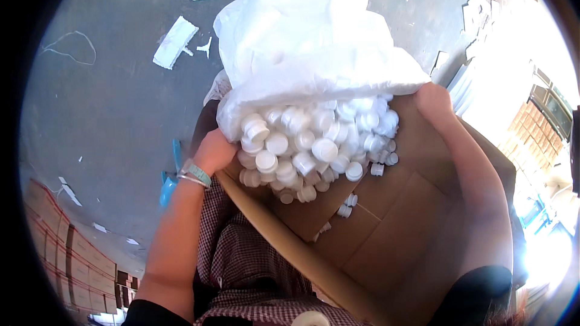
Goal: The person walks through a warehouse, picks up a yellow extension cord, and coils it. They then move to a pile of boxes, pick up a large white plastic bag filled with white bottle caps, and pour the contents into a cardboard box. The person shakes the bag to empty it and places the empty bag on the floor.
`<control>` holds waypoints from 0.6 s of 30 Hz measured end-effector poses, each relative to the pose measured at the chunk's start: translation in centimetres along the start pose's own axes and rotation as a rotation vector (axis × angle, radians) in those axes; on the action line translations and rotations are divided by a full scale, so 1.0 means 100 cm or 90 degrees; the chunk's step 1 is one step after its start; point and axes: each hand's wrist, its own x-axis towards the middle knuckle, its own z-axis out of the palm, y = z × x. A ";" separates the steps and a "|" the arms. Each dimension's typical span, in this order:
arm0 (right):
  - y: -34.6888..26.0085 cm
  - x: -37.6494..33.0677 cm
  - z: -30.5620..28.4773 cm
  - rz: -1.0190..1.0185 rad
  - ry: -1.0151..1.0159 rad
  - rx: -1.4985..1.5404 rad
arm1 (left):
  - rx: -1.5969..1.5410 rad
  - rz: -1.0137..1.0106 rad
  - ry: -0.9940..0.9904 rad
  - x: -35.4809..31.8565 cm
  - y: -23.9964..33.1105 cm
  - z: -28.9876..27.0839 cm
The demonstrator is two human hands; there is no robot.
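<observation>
A large white plastic bag (pixel 308 36) lies tipped over the far side of an open cardboard box (pixel 399 229). From its mouth a heap of small white round plastic pieces (pixel 305 142), like lidded jars or caps, spills into the box. My left hand (pixel 215 152) is closed on the bag's left edge by the box rim, its fingertips partly hidden. At the bag's right corner, my right hand (pixel 433 104) pinches the plastic. A few loose white pieces (pixel 347 205) lie on the box bottom, apart from the heap.
White torn scraps (pixel 176 42) lie on the grey floor (pixel 115 115). Beside my left wrist is a light blue object (pixel 168 190), its kind unclear. Stacked brown cartons (pixel 75 253) stand at the lower left. A thin looped strap (pixel 72 42) lies at the far left.
</observation>
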 end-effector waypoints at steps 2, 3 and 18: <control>-0.010 0.000 0.038 0.020 -0.045 -0.008 | 0.070 -0.056 -0.016 0.005 -0.017 0.026; -0.020 0.003 0.058 0.013 -0.065 -0.022 | 0.102 -0.088 -0.016 0.006 -0.022 0.034; -0.084 -0.024 0.157 0.028 -0.216 0.148 | 0.149 -0.058 -0.186 0.044 -0.026 0.005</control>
